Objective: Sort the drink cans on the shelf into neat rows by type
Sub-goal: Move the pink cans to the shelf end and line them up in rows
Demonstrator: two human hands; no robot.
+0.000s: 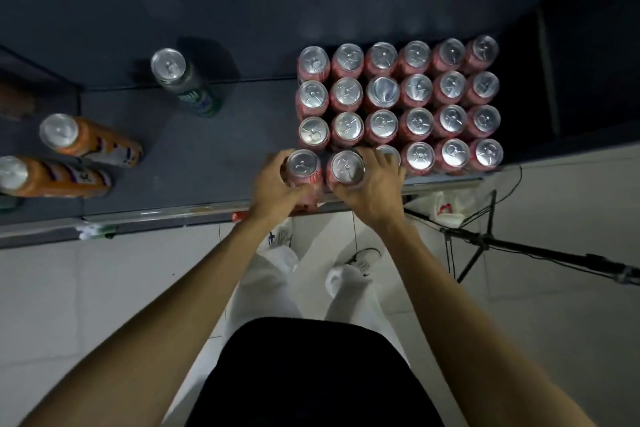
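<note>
Several red cans with silver tops stand in a tight block of rows on the right part of the dark shelf. At the block's front left corner, my left hand grips one red can from the near side. Beside it, my right hand wraps a second red can, its fingers partly covering a third can top behind. Both held cans stand upright at the shelf's front edge.
A green can stands alone at the shelf's back middle. Two orange cans stand at the left. The shelf's metal front edge runs below. A black tripod and cable stand on the tiled floor at right.
</note>
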